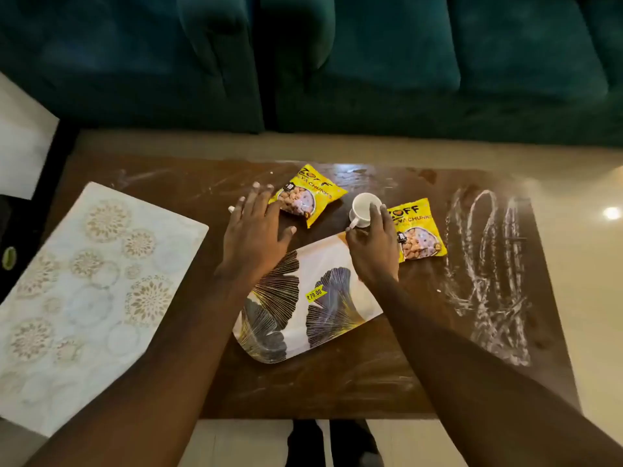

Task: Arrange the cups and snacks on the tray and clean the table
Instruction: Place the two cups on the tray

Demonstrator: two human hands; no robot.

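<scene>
The right hand [374, 251] is gripping the small white ceramic cup [363, 206] just beyond the far edge of the leaf-patterned white tray [303, 332], the left hand [256, 230] is showing spread fingers beyond that edge, and cup loading is likely calling for a level lift onto the tray.

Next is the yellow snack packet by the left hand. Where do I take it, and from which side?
Pinch the thin lower-left edge of the left snack packet, coming from the left with the left hand, open right beside it. The packet lies flat and turned cornerwise, so that edge faces the hand; the cup, held by the right hand, stands close to its right corner.
</scene>
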